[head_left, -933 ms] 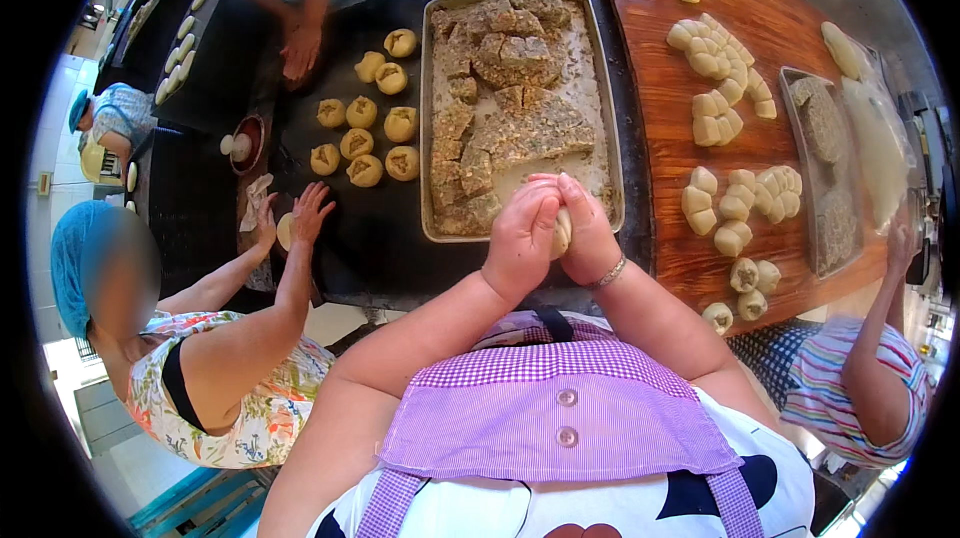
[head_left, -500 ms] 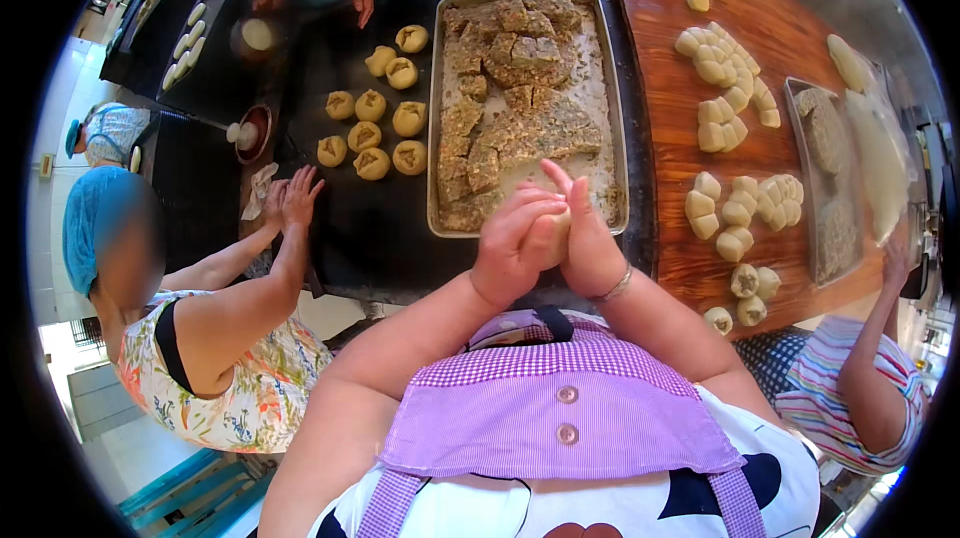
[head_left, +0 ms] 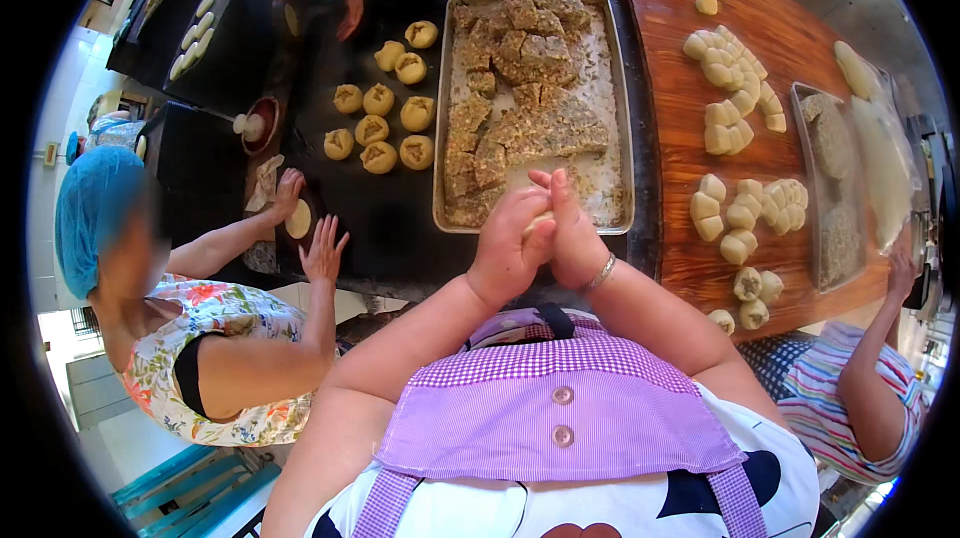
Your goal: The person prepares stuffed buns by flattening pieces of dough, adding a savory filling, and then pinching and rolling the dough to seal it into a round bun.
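Observation:
My left hand (head_left: 510, 246) is curled around a pale ball of dough (head_left: 538, 222), most of which the fingers hide. My right hand (head_left: 580, 242), with a bracelet at its wrist, presses in from the other side, its fingertips over the dough. Both hands are above the near edge of a metal tray (head_left: 439, 153). In this tray lies a crumbly, speckled brown filling (head_left: 540, 128), cut into slabs and chunks. To the left of the tray, several filled dough balls (head_left: 378, 99) stand on the dark worktop (head_left: 385, 228), their tops gathered.
On the right, a wooden table (head_left: 668, 108) bears clusters of dough pieces (head_left: 735, 63), filled balls (head_left: 747, 283) and a clear-covered tray (head_left: 835, 188). At left, a co-worker's hands (head_left: 325, 256) flank a flat dough round (head_left: 298, 219). Another person's hand (head_left: 351, 16) is at the far side.
My hands still clasp the dough, with the left thumb shifted across it. The co-worker at left has drawn the hands apart, showing a flat dough round. The far person's hand moved slightly left.

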The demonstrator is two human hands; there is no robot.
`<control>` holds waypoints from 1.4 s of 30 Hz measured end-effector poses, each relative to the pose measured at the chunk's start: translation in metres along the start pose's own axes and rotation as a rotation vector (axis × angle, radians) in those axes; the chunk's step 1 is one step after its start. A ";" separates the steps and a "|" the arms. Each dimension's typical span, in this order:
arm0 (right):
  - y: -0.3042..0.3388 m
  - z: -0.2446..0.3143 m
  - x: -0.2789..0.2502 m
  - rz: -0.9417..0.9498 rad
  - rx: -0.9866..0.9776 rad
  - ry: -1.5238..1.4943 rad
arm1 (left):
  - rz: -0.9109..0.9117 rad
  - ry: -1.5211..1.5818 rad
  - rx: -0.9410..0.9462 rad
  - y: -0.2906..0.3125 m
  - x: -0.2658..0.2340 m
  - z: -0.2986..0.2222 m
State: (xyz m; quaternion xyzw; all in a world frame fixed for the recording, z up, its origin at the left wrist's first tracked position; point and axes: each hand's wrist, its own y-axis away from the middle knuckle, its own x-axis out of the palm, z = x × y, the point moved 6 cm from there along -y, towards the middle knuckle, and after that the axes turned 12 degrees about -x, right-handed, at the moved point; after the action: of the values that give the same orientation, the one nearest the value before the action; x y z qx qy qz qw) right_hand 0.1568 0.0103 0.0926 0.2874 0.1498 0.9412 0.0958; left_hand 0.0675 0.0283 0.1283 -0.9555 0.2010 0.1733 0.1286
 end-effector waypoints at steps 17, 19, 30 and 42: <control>-0.011 -0.008 0.004 0.044 -0.193 -0.137 | -0.076 -0.117 0.113 -0.002 -0.016 -0.026; -0.004 -0.008 0.009 0.066 -0.253 -0.118 | -0.195 -0.056 0.115 0.003 -0.015 -0.020; -0.013 -0.006 0.010 0.227 0.110 -0.411 | -0.032 -0.478 0.174 -0.003 -0.031 -0.025; 0.011 -0.021 0.030 0.409 0.183 -0.589 | 0.055 -0.072 0.408 0.019 -0.039 -0.036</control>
State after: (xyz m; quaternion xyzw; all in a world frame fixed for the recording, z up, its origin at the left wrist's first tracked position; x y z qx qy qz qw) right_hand 0.1197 0.0030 0.0950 0.5775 0.1386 0.8004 -0.0813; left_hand 0.0363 0.0134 0.1722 -0.8971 0.2530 0.1664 0.3216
